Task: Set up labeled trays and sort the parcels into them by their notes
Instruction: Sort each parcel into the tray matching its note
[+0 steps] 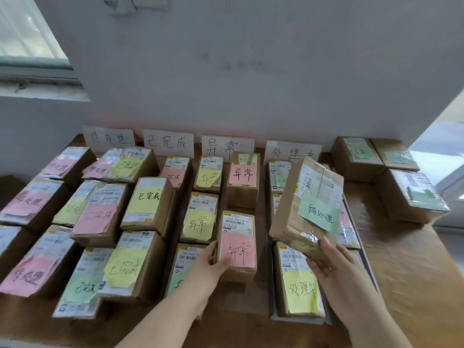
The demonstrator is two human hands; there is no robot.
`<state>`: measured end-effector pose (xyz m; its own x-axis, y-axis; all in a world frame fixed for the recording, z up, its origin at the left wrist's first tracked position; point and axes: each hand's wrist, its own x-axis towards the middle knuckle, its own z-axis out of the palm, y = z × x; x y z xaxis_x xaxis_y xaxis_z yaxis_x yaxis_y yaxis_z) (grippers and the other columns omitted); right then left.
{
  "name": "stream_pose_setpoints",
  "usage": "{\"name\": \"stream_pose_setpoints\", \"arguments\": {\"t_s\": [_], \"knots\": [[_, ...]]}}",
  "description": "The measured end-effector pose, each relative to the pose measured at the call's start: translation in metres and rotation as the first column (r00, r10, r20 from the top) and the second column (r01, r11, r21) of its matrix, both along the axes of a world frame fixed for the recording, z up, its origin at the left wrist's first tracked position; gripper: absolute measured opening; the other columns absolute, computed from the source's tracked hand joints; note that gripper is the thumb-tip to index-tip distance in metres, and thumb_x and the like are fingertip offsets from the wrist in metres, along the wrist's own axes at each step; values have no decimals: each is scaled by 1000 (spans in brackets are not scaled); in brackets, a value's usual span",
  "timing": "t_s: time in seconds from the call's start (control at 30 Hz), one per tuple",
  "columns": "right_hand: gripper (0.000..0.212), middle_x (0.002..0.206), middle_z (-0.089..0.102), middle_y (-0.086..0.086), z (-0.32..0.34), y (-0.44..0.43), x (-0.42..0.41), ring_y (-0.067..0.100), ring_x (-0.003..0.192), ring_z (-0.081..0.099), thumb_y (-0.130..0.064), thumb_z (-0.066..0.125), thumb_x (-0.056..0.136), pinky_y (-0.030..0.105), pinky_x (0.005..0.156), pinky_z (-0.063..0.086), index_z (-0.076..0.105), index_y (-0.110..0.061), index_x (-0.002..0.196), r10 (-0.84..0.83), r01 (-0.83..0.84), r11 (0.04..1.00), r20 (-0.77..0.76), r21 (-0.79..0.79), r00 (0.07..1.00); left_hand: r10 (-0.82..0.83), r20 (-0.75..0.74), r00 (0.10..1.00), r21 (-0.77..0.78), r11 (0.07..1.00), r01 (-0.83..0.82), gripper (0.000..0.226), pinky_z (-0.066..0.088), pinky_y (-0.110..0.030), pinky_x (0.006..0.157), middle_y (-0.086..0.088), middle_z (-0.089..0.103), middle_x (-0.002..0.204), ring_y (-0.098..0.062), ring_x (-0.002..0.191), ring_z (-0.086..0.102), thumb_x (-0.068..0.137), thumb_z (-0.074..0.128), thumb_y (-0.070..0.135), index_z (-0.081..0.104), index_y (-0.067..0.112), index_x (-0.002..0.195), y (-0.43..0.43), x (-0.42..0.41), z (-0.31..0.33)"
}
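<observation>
My right hand point(334, 262) has its fingers curled round the near lower corner of a brown cardboard parcel point(306, 204), holding it tilted up off the wooden surface point(406, 259), above the right-hand column that sits before the white card reading 处理中 point(292, 153). Its pale green paper note point(319, 214) reads 待处理, and the white paper card with those same characters point(108, 138) leans on the wall at the far left. So I judge the parcel must travel leftward across every other column. Its long axis runs away from me, rising toward the wall. My left hand point(213, 262) is nearer that side, but it is occupied: thumb and fingers pinch the left edge of a cardboard box with a pink note point(237, 244) in the 异常 column. The parcel is a flat oblong wrapped in glossy clear tape that crinkles at the corner I hold, with printed white shipping labels on its face. The tape looks slippery, and the note seems only lightly stuck
</observation>
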<state>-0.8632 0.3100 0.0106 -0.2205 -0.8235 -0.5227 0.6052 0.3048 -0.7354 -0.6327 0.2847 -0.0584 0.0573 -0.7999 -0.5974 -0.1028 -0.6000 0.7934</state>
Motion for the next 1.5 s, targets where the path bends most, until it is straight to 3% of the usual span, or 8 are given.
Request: {"name": "stream_pose_setpoints", "arguments": {"t_s": [0.2,0.37,0.53,0.73,0.87,1.03,1.2,1.5], "knots": [[66,116,67,15,-5,20,-8,20,94,67,-26,78,60,29,78,58,57,-5,118,-49,50,998,-31,27,998,-60,-17,998,-15,998,60,49,35,-45,111,8,57,134,-19,127,48,95,54,36,41,33,142,-30,-19,-17],[94,108,70,16,-2,29,-18,25,96,69,-34,93,35,30,80,56,58,-4,117,-44,50,997,-95,63,995,-142,240,960,-35,987,155,47,35,-33,105,1,49,142,-21,132,41,101,43,25,34,22,147,-39,-36,-26],[57,102,72,15,-1,28,-24,19,86,71,-20,71,64,27,75,59,58,-5,117,15,-9,998,-90,60,996,-145,399,905,-54,982,181,54,28,-36,112,-5,36,152,-24,140,32,101,44,21,24,17,151,-40,-40,-20],[84,95,74,7,2,11,-14,15,88,70,-40,91,41,26,76,56,60,-12,114,159,-152,987,-185,55,970,-111,420,901,-211,953,216,50,37,-33,109,5,39,149,-16,137,36,101,42,21,29,23,149,-21,-33,18],[64,104,72,5,2,-4,3,18,100,67,-31,76,60,36,96,48,57,-17,120,280,-284,958,-277,25,919,-77,334,939,-359,911,203,44,32,-16,106,22,42,142,8,123,37,101,42,26,37,33,144,-3,-27,61],[38,108,70,1,3,-18,32,17,104,65,-20,72,80,32,91,49,56,-27,114,369,-403,915,-363,-20,855,-26,365,931,-409,894,185,42,29,7,83,30,41,130,17,116,35,101,43,29,38,35,142,17,-16,90],[32,109,68,0,7,-21,58,12,100,64,-19,71,83,21,74,47,57,-27,110,425,-496,868,-472,-32,773,43,360,932,-396,912,111,44,33,-6,99,20,43,142,7,125,41,101,44,30,36,33,144,29,3,96],[25,110,68,-2,9,-20,120,14,103,64,-21,68,85,31,87,52,57,-31,105,409,-494,870,-560,-1,721,51,325,944,-437,894,102,43,44,-23,98,17,54,132,-6,114,56,102,39,32,35,35,145,26,62,92]]}}
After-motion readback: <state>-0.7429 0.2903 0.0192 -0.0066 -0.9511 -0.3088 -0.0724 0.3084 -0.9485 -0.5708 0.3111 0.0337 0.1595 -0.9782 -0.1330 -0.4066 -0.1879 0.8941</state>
